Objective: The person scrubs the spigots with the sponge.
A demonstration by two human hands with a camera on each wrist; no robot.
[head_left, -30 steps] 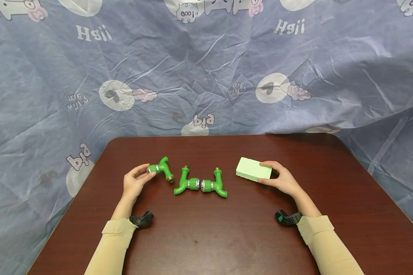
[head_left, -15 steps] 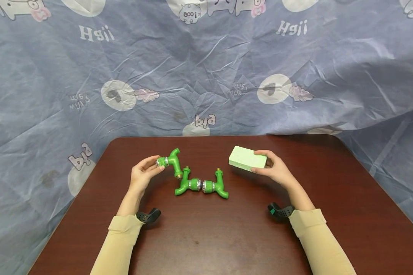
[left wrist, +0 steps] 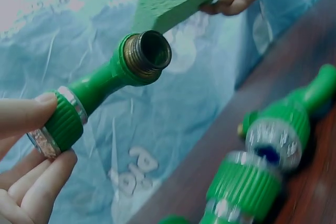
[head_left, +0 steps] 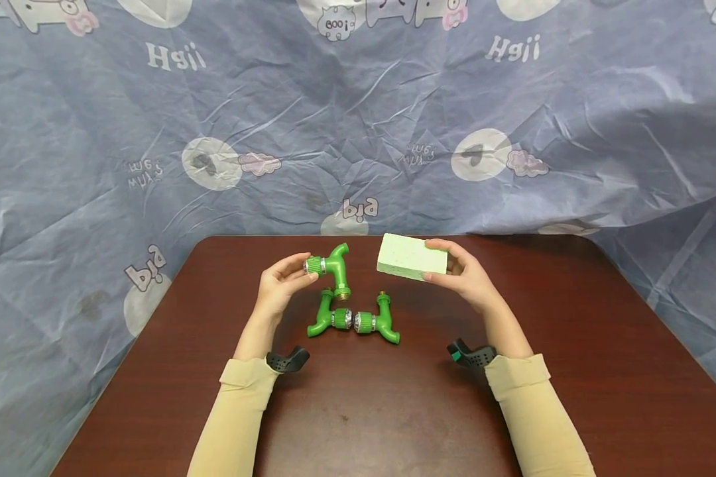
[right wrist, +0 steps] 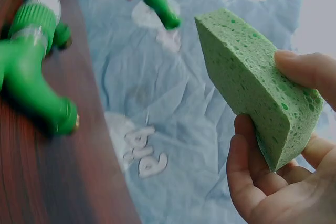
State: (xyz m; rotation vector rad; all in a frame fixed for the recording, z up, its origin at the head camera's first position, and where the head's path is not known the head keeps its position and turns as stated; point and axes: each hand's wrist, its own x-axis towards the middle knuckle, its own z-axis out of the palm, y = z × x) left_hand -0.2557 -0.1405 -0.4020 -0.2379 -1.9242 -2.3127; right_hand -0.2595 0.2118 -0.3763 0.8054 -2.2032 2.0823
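Observation:
My left hand [head_left: 279, 285] pinches a green tap [head_left: 336, 267] by its ribbed knob, with the brass-threaded end pointing down in the head view. In the left wrist view the tap's open threaded mouth [left wrist: 152, 51] faces the camera. A pale green sponge [head_left: 408, 257] is gripped at its right end by my right hand [head_left: 465, 275], thumb on one face and fingers on the other. Both things are held up off the table, a gap between them. Below lie two more green taps, the left one [head_left: 322, 319] and the right one [head_left: 384, 322], knob ends facing each other.
The dark red-brown table [head_left: 358, 411] has rounded far corners. Behind it hangs a wrinkled blue-grey cloth [head_left: 346, 119] with cartoon prints. A black strap [head_left: 289, 360] is on the left wrist and another black strap [head_left: 471, 353] on the right.
Both hands have risen and moved inward, the left carrying the tap rightward and the right carrying the sponge leftward. The two taps on the table have stayed put.

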